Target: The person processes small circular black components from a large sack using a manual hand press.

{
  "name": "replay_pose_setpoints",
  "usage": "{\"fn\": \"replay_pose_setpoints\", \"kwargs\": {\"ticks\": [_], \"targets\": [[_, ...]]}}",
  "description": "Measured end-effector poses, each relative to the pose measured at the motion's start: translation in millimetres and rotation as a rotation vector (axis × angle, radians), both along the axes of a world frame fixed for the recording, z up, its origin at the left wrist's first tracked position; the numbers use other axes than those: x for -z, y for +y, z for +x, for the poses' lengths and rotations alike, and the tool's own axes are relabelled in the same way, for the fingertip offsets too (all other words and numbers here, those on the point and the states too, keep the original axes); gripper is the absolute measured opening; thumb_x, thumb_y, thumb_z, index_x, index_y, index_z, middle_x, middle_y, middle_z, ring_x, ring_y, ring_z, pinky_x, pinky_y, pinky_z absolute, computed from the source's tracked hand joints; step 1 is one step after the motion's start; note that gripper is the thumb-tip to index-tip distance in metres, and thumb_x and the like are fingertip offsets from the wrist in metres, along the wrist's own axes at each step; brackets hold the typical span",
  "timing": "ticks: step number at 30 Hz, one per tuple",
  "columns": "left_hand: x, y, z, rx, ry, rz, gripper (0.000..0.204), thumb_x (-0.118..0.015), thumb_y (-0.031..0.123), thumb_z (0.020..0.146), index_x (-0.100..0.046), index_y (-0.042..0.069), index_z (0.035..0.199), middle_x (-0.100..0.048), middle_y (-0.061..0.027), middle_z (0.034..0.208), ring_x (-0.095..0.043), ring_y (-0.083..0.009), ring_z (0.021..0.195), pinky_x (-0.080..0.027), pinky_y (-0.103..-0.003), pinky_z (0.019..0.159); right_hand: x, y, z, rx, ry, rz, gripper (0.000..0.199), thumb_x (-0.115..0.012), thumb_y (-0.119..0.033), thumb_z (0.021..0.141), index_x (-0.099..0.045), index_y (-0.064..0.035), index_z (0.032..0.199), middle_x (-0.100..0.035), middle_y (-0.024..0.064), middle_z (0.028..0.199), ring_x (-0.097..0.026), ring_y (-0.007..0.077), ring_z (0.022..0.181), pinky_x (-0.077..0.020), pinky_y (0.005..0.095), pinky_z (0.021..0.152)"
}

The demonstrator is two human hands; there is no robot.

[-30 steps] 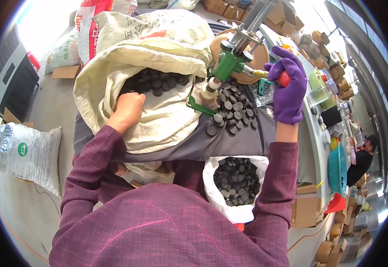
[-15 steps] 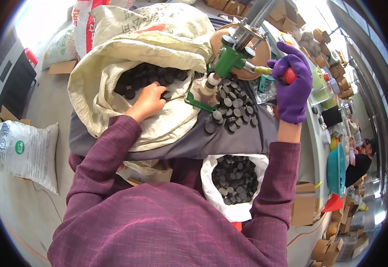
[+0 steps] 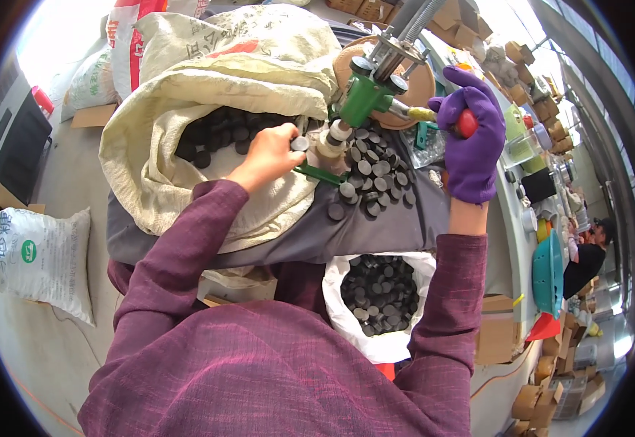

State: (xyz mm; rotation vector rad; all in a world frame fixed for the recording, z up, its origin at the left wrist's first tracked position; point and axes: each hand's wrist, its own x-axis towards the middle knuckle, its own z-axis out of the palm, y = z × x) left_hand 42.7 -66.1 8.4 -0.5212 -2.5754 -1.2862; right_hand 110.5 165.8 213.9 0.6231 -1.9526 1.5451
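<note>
My left hand point(image 3: 265, 156), bare, pinches one dark grey disc point(image 3: 300, 143) by its edge, just left of the hand press's white lower tip. The green hand press point(image 3: 364, 102) stands on the cloth-covered table, its lever reaching right. In a purple glove, my right hand point(image 3: 471, 164) is closed round the red knob point(image 3: 467, 124) at the lever's end. A cream woven sack point(image 3: 139, 138) lies open left of the press, with black discs point(image 3: 219, 135) inside. Grey discs point(image 3: 381, 171) lie heaped on the table right of the press.
A white bag point(image 3: 338, 331) of dark discs sits below the table's front edge. A clear plastic bag point(image 3: 428, 154) lies beyond the heap. Stuffed white sacks point(image 3: 33, 255) stand on the floor at left. Another person point(image 3: 586, 273) sits far right, near a teal basket point(image 3: 548, 273).
My left hand has come out of the sack and moved right to the press, now with a disc in its fingers. My right hand stays on the knob. The whole view has shifted slightly.
</note>
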Motion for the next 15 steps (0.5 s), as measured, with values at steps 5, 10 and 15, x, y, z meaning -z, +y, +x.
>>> {"fn": "replay_pose_setpoints", "kwargs": {"ticks": [5,10,15], "targets": [[4,34,-19,-0.001,-0.018,0.034,0.039,-0.078,0.022,0.069,-0.067,0.003,0.102,-0.069,-0.0174,0.098,-0.067,-0.0328,0.095,-0.053,-0.041,0.084,-1,-8,1,-0.016,-0.076,-0.085,0.035,-0.040,-0.014,0.094,-0.065,0.0072,0.107,-0.054,0.0055,0.062,-0.050,0.0126,0.056,-0.0542,0.0333,0.073],[16,58,-23,-0.065,-0.027,0.096,0.042,-0.081,0.023,0.068,-0.069,0.006,0.104,-0.065,-0.0156,0.104,-0.063,-0.0337,0.100,-0.051,-0.042,0.088,6,-9,8,0.001,-0.047,-0.045,0.035,-0.040,-0.013,0.093,-0.065,0.0084,0.105,-0.059,0.0073,0.069,-0.052,0.0114,0.056,-0.0543,0.0327,0.072],[15,75,-25,-0.163,0.021,0.125,0.038,-0.083,0.026,0.062,-0.073,0.010,0.095,-0.062,-0.0093,0.093,-0.056,-0.0284,0.102,-0.047,-0.041,0.086,20,-3,11,0.022,0.005,0.004,0.033,-0.040,-0.010,0.092,-0.064,0.0096,0.104,-0.066,0.0119,0.088,-0.053,0.0102,0.057,-0.0547,0.0312,0.070]]}}
